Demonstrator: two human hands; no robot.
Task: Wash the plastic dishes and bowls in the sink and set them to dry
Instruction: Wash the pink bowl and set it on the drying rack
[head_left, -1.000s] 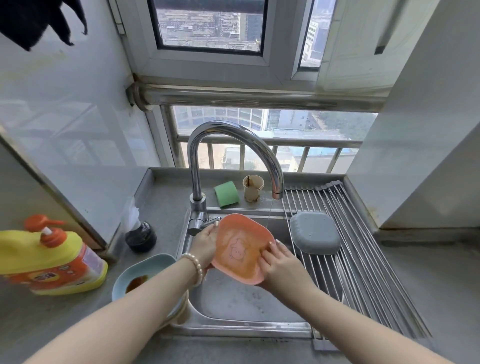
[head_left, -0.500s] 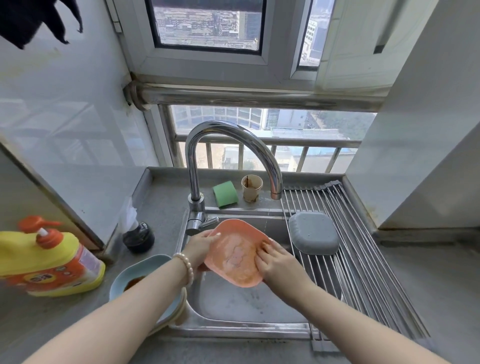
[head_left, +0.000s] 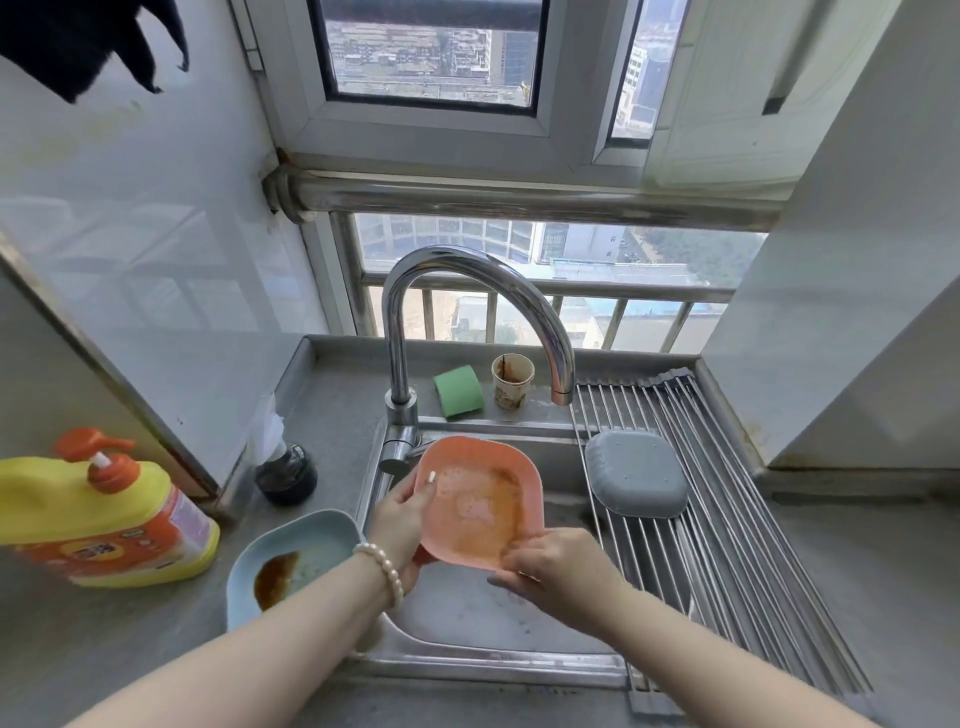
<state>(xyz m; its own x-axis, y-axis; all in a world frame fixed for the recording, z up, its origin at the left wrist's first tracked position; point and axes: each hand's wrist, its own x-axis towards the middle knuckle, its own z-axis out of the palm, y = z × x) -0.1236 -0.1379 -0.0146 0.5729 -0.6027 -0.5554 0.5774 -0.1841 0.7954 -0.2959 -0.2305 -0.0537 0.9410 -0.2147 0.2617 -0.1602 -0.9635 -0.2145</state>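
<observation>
An orange plastic dish (head_left: 480, 501) with brown residue and suds inside is held tilted over the steel sink (head_left: 467, 618). My left hand (head_left: 402, 522) grips its left rim, thumb on the inside. At the dish's lower right edge, my right hand (head_left: 558, 569) holds it with the fingers tucked under. A light blue dish (head_left: 291, 558) with a brown sauce stain sits on the counter left of the sink. A grey dish (head_left: 636, 473) lies upside down on the roll-up drying rack (head_left: 727, 545).
The chrome faucet (head_left: 467, 291) arches over the sink, its spout above the rack's left edge. A green sponge (head_left: 458, 391) and a stained paper cup (head_left: 512, 380) stand behind the sink. A yellow detergent pump bottle (head_left: 98, 514) and a small dark jar (head_left: 285, 473) sit at left.
The orange dish has tipped flatter, its inside now facing up. My right hand slid from its face down to the lower right edge. The water stream seen earlier is no longer visible.
</observation>
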